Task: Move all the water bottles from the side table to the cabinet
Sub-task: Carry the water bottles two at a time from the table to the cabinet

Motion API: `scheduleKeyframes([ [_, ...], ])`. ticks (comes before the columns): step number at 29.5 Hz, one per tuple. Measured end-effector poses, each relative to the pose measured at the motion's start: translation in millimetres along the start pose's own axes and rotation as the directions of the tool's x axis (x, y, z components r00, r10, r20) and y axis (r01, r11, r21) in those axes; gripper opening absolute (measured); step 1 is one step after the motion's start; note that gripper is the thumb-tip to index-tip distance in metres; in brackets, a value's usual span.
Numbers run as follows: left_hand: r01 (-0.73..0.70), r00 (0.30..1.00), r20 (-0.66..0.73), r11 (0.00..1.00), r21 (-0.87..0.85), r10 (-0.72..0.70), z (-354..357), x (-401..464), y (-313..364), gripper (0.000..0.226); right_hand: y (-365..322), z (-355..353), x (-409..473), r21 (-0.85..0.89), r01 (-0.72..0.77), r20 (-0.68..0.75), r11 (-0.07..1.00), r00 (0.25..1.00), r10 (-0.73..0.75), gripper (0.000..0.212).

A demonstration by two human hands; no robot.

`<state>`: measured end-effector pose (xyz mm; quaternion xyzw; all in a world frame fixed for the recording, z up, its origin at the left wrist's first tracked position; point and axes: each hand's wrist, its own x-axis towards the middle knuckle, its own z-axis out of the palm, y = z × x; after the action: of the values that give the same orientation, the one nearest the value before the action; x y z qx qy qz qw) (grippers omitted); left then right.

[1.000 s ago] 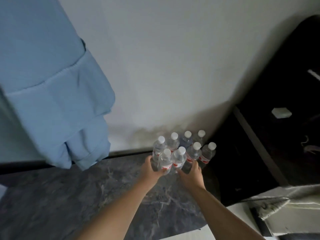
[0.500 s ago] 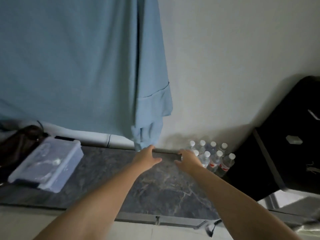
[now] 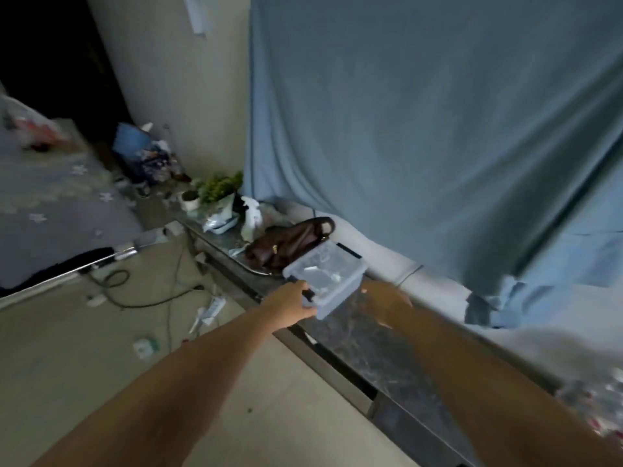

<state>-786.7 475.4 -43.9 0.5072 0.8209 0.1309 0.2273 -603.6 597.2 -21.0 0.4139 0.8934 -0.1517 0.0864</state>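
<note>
On the dark marbled counter (image 3: 381, 338), both hands have left the clear plastic water bottles (image 3: 596, 402), now blurred at far right; left hand (image 3: 290, 303) grips a translucent lidded plastic box (image 3: 325, 278), right hand (image 3: 386, 299) spread alongside, suggesting clearing space.

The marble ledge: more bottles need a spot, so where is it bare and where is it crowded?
The ledge shows bare marble between the clear plastic box and the blurred water bottles at far right, below the right hand. Past the box, which the left hand touches, it is crowded: brown bag, spray bottle, potted plant.
</note>
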Motion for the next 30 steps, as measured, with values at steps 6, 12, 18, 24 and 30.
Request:
scheduleKeyframes([
  [6,0.297,0.939,-0.151,0.951,-0.089,-0.308,-84,-108,-166,0.059,-206,36,29,-0.086,0.298,0.074,0.951,0.954,-0.292,0.041],
  [12,0.511,0.783,-0.285,0.833,-0.212,-0.553,-140,-214,-290,0.061,-395,47,31,-0.099,0.581,0.143,0.808,0.812,-0.566,0.042],
  [18,0.659,0.577,-0.356,0.677,-0.329,-0.735,-174,-288,-379,0.064,-549,62,17,-0.116,0.769,0.193,0.629,0.639,-0.745,0.050],
  [24,0.713,0.447,-0.385,0.582,-0.392,-0.807,-205,-320,-442,0.063,-655,74,23,-0.133,0.876,0.238,0.464,0.483,-0.843,0.048],
  [30,0.757,0.294,-0.416,0.475,-0.448,-0.860,-260,-337,-510,0.063,-768,72,42,-0.166,0.954,0.299,0.251,0.291,-0.909,0.046],
])
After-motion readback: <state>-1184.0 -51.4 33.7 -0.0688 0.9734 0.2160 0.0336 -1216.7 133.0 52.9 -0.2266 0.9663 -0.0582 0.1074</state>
